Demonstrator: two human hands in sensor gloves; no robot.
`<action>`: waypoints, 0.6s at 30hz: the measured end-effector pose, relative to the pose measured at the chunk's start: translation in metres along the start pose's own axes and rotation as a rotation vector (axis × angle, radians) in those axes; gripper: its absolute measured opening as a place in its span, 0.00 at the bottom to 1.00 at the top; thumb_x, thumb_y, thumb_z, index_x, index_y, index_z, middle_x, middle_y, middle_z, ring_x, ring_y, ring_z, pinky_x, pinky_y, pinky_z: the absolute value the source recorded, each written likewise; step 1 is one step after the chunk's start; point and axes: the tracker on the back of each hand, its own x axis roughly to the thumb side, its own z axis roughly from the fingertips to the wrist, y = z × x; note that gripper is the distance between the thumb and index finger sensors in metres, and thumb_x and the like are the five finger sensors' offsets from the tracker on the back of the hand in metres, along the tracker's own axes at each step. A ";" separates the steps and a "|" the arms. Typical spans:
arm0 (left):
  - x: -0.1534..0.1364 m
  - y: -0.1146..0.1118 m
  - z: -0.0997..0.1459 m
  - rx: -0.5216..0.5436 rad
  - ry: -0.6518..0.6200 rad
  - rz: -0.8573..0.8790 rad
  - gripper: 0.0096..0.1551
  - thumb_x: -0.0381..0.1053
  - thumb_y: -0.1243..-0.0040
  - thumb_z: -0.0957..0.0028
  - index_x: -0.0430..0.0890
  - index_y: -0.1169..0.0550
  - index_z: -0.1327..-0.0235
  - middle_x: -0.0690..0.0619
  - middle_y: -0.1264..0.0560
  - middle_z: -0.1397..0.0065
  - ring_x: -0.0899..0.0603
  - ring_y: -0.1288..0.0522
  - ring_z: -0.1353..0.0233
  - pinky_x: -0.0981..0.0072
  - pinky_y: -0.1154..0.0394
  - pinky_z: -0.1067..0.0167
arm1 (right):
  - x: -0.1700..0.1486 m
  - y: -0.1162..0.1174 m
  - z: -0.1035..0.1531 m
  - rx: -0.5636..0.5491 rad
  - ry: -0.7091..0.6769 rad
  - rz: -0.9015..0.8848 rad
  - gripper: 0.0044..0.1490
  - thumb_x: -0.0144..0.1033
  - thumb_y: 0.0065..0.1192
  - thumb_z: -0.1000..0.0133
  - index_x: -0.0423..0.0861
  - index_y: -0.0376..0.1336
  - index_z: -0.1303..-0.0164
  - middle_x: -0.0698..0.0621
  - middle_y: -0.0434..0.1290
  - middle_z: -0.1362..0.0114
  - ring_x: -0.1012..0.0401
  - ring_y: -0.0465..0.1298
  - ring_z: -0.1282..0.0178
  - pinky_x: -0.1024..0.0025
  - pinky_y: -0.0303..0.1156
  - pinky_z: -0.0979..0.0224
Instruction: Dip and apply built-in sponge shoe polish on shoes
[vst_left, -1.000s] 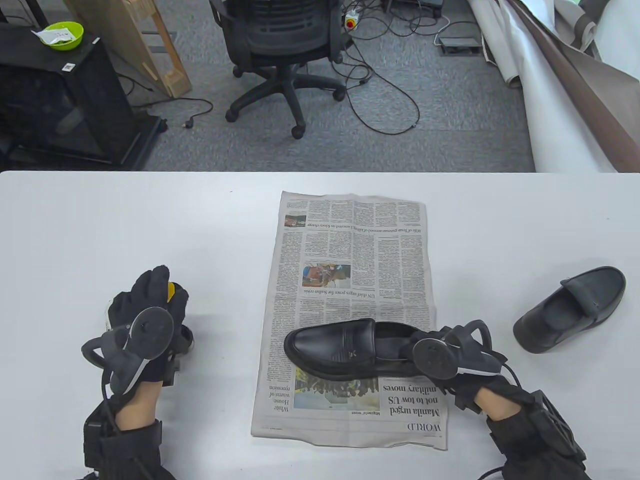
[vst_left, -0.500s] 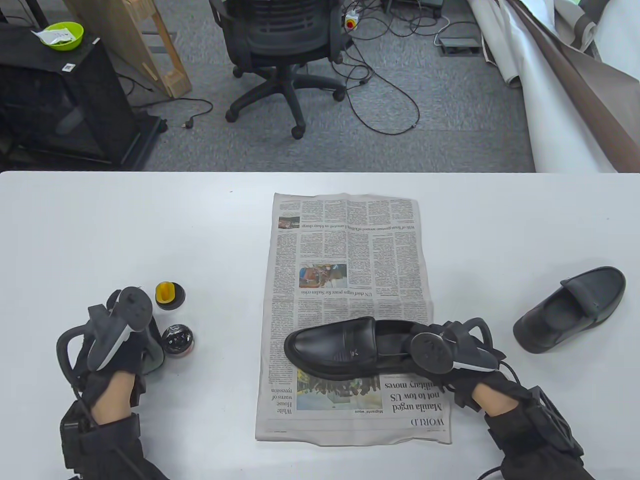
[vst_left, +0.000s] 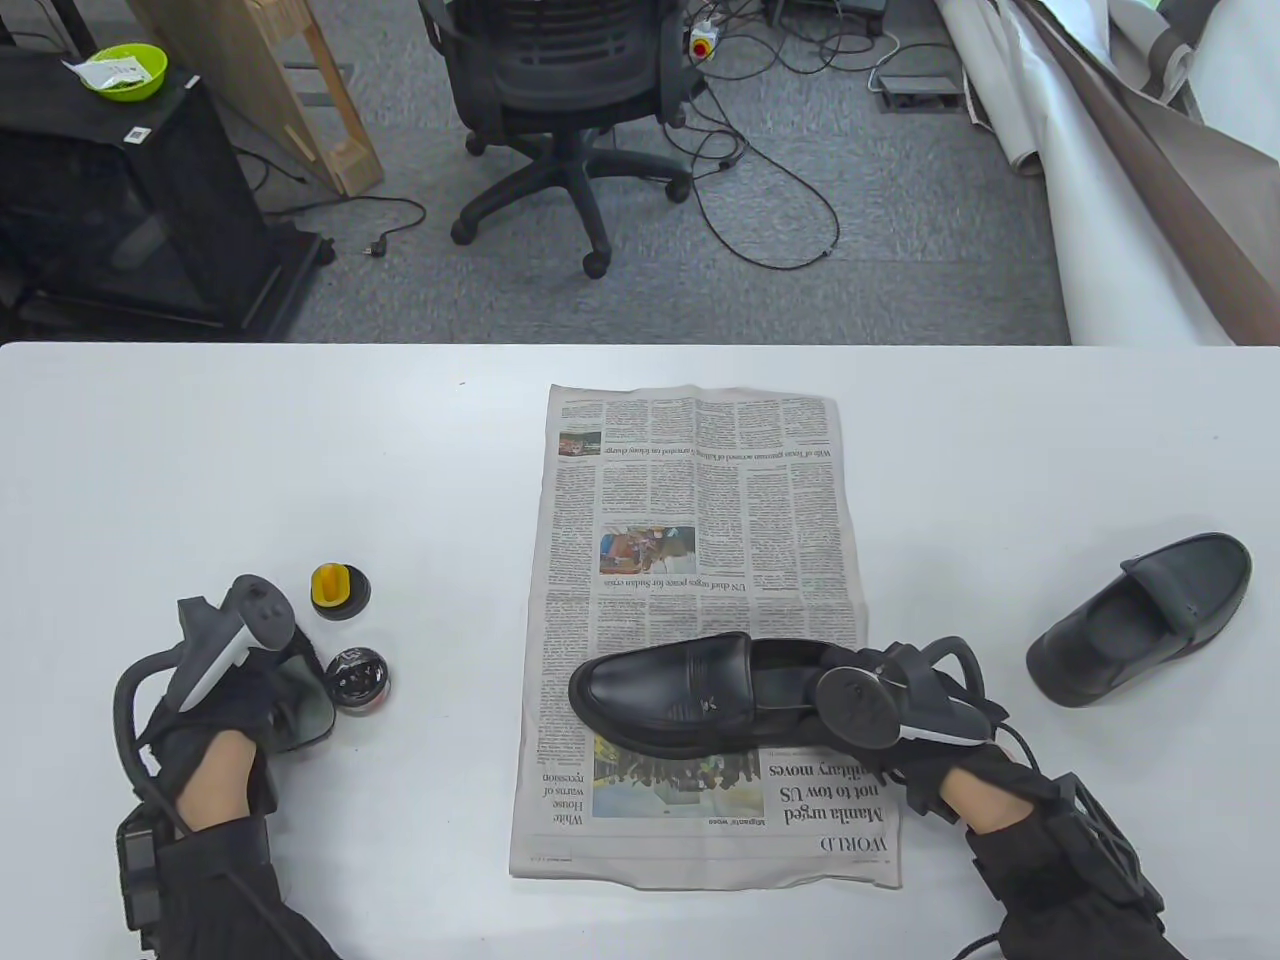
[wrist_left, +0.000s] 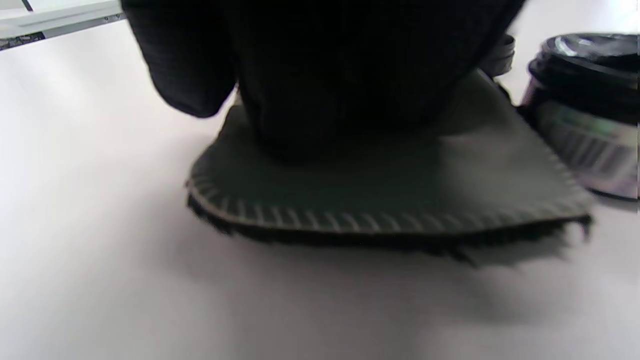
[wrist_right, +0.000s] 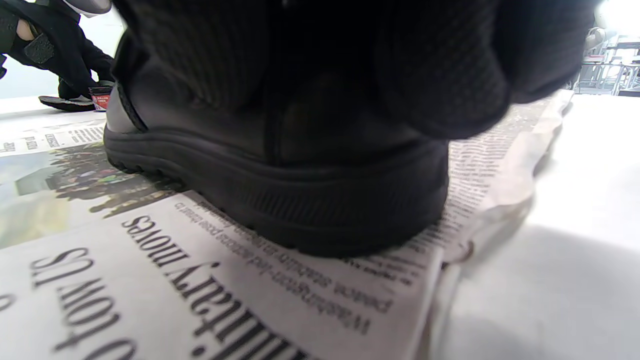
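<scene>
A black loafer (vst_left: 670, 695) lies on its sole across the near part of a newspaper (vst_left: 700, 480), toe pointing left. My right hand (vst_left: 855, 668) grips its heel; in the right wrist view the fingers (wrist_right: 440, 75) wrap over the heel (wrist_right: 300, 200). At the near left stands an open jar of black polish (vst_left: 357, 680), with its yellow sponge applicator lid (vst_left: 338, 588) set down just behind it. My left hand (vst_left: 250, 700) rests on a grey cloth (vst_left: 305, 705) beside the jar; its fingers (wrist_left: 350, 100) lie on top of the flat cloth (wrist_left: 390, 195).
A second black loafer (vst_left: 1140, 615) sits on the table at the right, off the newspaper. Beyond the table's far edge are an office chair (vst_left: 560, 90), floor cables and a black cabinet (vst_left: 130, 200).
My left hand let go of the yellow applicator lid, leaving it on the table, and drew back toward me onto the grey cloth. The newspaper shifted slightly left under the held shoe.
</scene>
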 end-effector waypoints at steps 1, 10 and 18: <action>0.000 0.001 0.001 0.007 -0.005 -0.007 0.25 0.52 0.28 0.51 0.56 0.25 0.40 0.52 0.31 0.22 0.54 0.16 0.51 0.54 0.22 0.35 | 0.000 0.000 0.000 0.000 0.001 -0.001 0.26 0.56 0.65 0.58 0.54 0.73 0.55 0.54 0.74 0.43 0.58 0.82 0.62 0.54 0.77 0.39; 0.015 0.052 0.059 0.418 -0.134 0.079 0.25 0.47 0.28 0.51 0.55 0.26 0.42 0.51 0.18 0.38 0.58 0.13 0.68 0.59 0.14 0.50 | 0.001 0.000 0.000 -0.002 0.017 0.004 0.26 0.57 0.66 0.58 0.54 0.73 0.56 0.54 0.74 0.44 0.58 0.81 0.62 0.54 0.77 0.39; 0.117 0.065 0.133 0.483 -0.609 0.095 0.23 0.52 0.30 0.52 0.57 0.24 0.43 0.52 0.17 0.43 0.56 0.14 0.68 0.56 0.16 0.47 | 0.001 0.001 -0.001 -0.003 0.016 -0.012 0.25 0.58 0.66 0.59 0.54 0.73 0.58 0.54 0.74 0.44 0.58 0.81 0.63 0.55 0.77 0.39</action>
